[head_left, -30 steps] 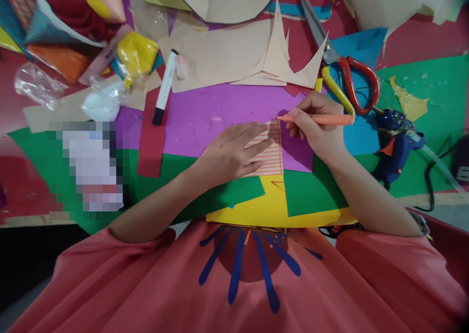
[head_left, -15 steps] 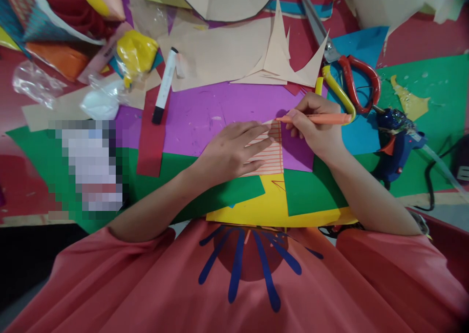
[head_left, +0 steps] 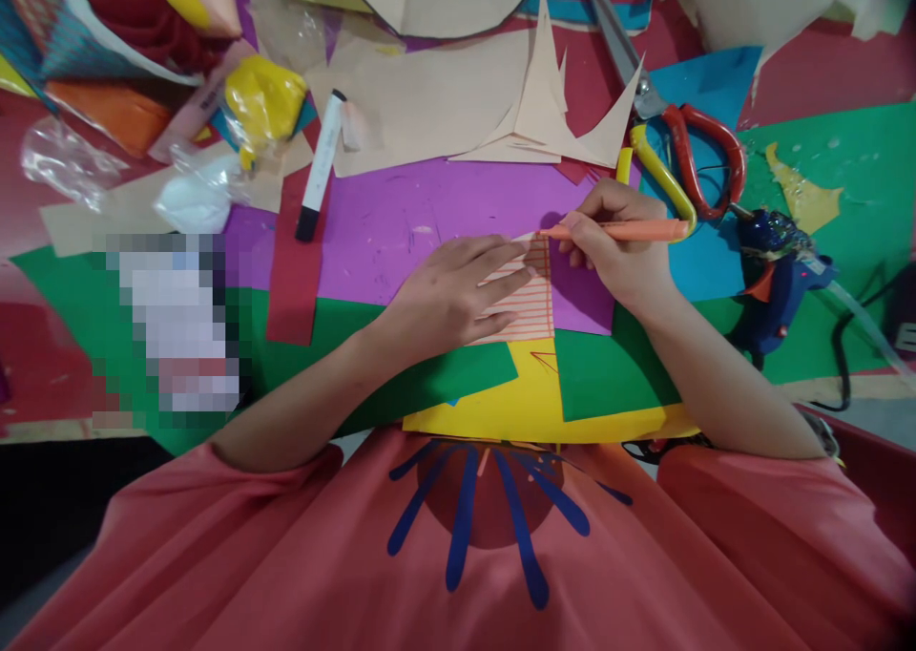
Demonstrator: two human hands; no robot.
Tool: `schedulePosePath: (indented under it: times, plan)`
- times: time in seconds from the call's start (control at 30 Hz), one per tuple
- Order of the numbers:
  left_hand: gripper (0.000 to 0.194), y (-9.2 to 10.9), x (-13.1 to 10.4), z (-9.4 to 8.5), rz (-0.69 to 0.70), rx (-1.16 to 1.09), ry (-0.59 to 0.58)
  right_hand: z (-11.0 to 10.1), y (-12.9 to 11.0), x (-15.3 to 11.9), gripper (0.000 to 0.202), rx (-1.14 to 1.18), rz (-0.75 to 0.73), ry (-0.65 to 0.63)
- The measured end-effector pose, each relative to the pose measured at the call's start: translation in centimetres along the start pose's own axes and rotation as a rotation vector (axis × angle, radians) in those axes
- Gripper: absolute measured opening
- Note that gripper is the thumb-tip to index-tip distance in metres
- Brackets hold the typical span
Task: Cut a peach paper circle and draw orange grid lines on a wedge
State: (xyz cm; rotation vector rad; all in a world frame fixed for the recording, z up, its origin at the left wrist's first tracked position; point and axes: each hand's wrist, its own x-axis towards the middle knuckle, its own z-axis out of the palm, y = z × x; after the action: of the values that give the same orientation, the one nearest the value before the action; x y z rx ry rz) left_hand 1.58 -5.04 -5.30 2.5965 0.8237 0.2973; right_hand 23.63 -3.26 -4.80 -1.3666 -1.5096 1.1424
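Note:
My left hand (head_left: 458, 288) lies flat with its fingers spread over a small pale piece of paper (head_left: 533, 303) ruled with orange lines, covering its left part. In my right hand (head_left: 619, 245) is an orange marker (head_left: 640, 231), pinched between thumb and fingers. Its tip touches the top right corner of the lined paper. Beneath the paper are a purple sheet (head_left: 429, 202), a green sheet (head_left: 401, 384) and a yellow sheet (head_left: 530, 403).
Scissors (head_left: 651, 107) with red and yellow handles and a blue glue gun (head_left: 780, 298) lie to the right. A white marker (head_left: 322, 164) rests on a red strip (head_left: 293, 288) at left. Beige paper scraps (head_left: 429, 97) and a yellow bag (head_left: 264, 102) are farther back.

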Motion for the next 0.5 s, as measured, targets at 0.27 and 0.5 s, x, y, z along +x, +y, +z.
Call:
schedulePosePath:
  times: [0.27, 0.5]
  plan:
    - [0.038, 0.07, 0.11, -0.13, -0.005, -0.004, -0.024, -0.02, -0.29, 0.09, 0.031, 0.007, 0.057, -0.027]
    - [0.04, -0.31, -0.22, 0.48, -0.026, 0.036, 0.036, -0.14, -0.09, -0.1, 0.029, 0.105, 0.05, 0.017]
